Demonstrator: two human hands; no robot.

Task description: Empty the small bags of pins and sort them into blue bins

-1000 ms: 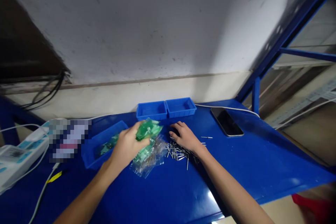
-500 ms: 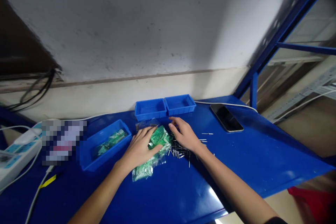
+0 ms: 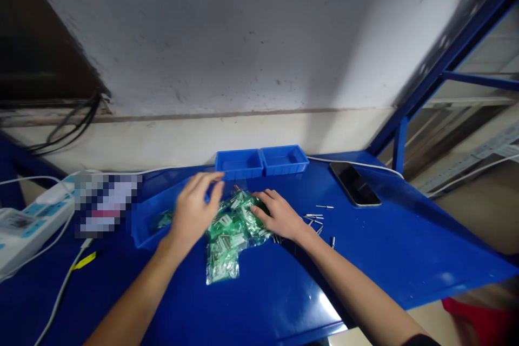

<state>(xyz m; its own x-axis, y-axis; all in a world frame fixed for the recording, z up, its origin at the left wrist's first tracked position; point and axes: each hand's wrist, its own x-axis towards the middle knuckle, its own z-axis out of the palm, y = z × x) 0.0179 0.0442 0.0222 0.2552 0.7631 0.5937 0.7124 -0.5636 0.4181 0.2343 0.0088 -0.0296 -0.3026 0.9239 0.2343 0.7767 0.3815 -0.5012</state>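
My left hand (image 3: 197, 206) is raised beside the open blue bin at the left, its fingers curved and the thumb apart, with nothing visible between them. Under and beside my hands lie several clear, green-tinted plastic bags (image 3: 222, 251) with small pale metal pieces inside. My right hand (image 3: 279, 215) is on the rightmost bag (image 3: 252, 221), its thumb and fingers closed about the bag's edge. Loose metal rivets (image 3: 314, 218) lie to the right of that hand, some partly hidden by the wrist. The blue bin (image 3: 141, 232) holds more green bags, partly covered by my left hand.
Two small blue bins (image 3: 239, 167) stand side by side against the wall. A dark phone (image 3: 356, 184) lies at the right on the blue table (image 3: 405, 248). A white power strip (image 3: 38, 221), a cable (image 3: 60, 292) and a blurred-out object (image 3: 107, 203) are at the left.
My left hand has lifted off the green bags and moved left toward the bin. My right hand has moved from over the rivets onto the bag, and more of the bags now show.
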